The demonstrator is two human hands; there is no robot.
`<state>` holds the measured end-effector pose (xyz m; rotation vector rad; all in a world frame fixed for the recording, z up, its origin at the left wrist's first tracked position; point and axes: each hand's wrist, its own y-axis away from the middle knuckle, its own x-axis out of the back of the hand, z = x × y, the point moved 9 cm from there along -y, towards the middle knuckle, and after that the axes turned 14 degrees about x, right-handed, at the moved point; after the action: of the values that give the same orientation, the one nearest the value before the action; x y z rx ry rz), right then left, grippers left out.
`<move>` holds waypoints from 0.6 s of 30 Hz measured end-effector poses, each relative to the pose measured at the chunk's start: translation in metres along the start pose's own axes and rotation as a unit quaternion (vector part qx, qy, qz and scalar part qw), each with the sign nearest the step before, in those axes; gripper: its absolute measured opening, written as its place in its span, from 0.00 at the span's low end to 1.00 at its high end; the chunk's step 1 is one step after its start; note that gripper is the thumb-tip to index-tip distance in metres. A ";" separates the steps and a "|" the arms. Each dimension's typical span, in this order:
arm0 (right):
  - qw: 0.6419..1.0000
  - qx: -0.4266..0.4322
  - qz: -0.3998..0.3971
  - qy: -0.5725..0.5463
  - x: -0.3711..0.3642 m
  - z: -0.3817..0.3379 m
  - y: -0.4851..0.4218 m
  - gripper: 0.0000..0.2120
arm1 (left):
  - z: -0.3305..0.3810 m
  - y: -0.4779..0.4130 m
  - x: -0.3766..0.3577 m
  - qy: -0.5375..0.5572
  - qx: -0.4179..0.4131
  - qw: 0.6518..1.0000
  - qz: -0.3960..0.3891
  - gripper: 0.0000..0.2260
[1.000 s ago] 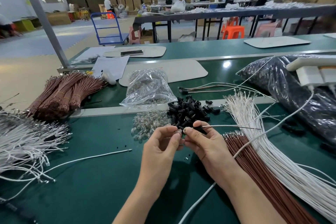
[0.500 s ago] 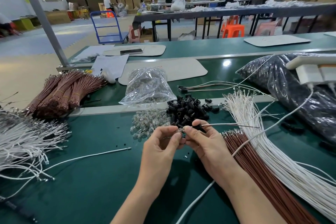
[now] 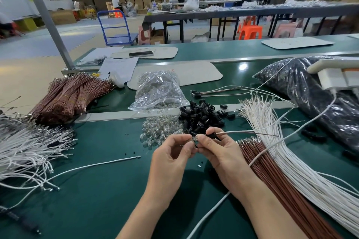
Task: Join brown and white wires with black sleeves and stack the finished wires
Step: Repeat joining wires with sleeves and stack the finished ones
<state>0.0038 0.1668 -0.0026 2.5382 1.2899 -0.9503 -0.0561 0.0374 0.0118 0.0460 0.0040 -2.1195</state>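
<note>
1. The green bench [image 3: 97, 190] carried everything. A metal rail [image 3: 116, 116] crossed it from left to right beyond my hands.
2. A black bag [image 3: 310, 93] lay at the bench's right edge, mostly on the far side of the rail.
3. A wide fan of white wires [image 3: 291, 163] swept from the rail to the near right corner. Touching its left side was a band of brown wires [image 3: 272, 178].
4. A tangled white heap [image 3: 25, 147] sat at the left edge. Tied brown bundles [image 3: 73, 97] lay behind it at the far left, across the rail.
5. A clear bag [image 3: 159, 91] rested beyond the rail at the middle. Just in front of it were a pile of small clear bulbs [image 3: 159, 132] and, touching that on the right, the black sleeves [image 3: 202, 116].
6. A few finished wires [image 3: 223, 92] lay together past the rail, between the clear bag and the black bag.
7. My left hand [image 3: 171, 159] and right hand [image 3: 219, 153] met above the middle of the bench, just in front of the sleeve pile.
8. A single white wire [image 3: 93, 165] lay loose to the left of my left hand.
9. My right thumb and fingers pinched one black sleeve [image 3: 213, 136]. A wire pair [image 3: 239, 132], one white and one brown, ran out of it to the right.
10. My left thumb and forefinger pinched a tiny clear part [image 3: 194, 139] against the sleeve's open end. I could not tell how far in it sat.
</note>
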 end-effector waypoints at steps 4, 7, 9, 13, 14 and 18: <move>1.000 0.006 -0.003 0.016 0.001 0.000 0.001 0.13 | 0.001 0.000 0.002 -0.025 -0.012 1.000 0.001 0.06; 0.999 0.011 -0.017 0.031 0.001 0.000 0.001 0.12 | 0.000 -0.001 0.004 -0.042 -0.012 0.999 0.005 0.07; 0.998 0.016 -0.030 0.045 0.000 0.001 0.002 0.10 | -0.001 -0.002 0.006 -0.054 -0.015 0.998 0.007 0.08; 0.996 0.020 -0.053 0.063 -0.004 0.002 0.003 0.10 | -0.001 -0.001 0.004 -0.069 -0.026 0.997 0.014 0.10; 0.997 0.018 -0.050 0.059 -0.004 0.003 0.002 0.11 | -0.002 0.000 0.003 -0.070 -0.028 0.997 0.017 0.10; 0.999 0.003 -0.027 0.025 -0.001 0.005 0.000 0.13 | 0.000 -0.001 -0.001 -0.084 -0.042 0.995 0.012 0.10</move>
<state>0.0005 0.1640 -0.0060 2.5595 1.3779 -0.9089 -0.0563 0.0382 0.0114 -0.1819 -0.0064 -2.0905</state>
